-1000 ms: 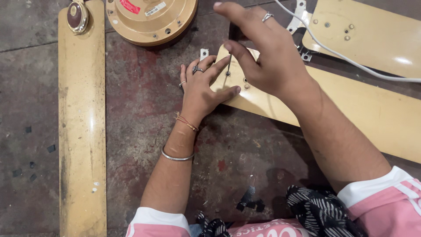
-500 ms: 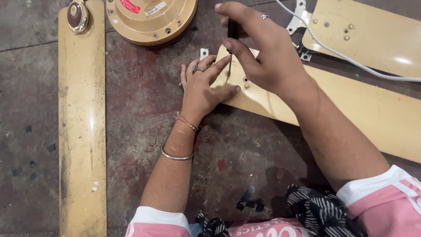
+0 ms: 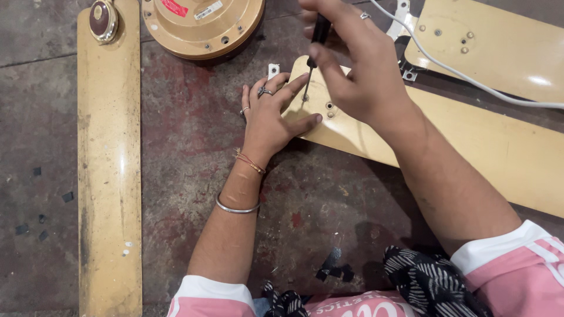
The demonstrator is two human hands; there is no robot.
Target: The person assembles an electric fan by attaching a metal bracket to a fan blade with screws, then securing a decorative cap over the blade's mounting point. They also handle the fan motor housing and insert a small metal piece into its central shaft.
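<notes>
A cream fan blade [image 3: 470,144] lies slanted across the floor on the right. My left hand [image 3: 271,114], with rings on two fingers, lies flat on the blade's near end, fingers spread beside its screw holes. My right hand [image 3: 358,64] grips a dark-handled screwdriver [image 3: 314,47] upright. The tip of the screwdriver rests on a screw at the blade's end, just beyond my left fingertips. A small white metal bracket [image 3: 274,70] sticks out at that end.
A second fan blade [image 3: 108,176] lies lengthwise on the left, with a round dark-red cap [image 3: 103,20] at its top. The gold fan motor housing [image 3: 202,26] sits at top centre. A third blade [image 3: 499,47] and a white cable [image 3: 470,76] are at top right.
My right hand has closed around the screwdriver and lowered its tip onto the screw at the blade's end. My left hand has stayed pressed on the blade.
</notes>
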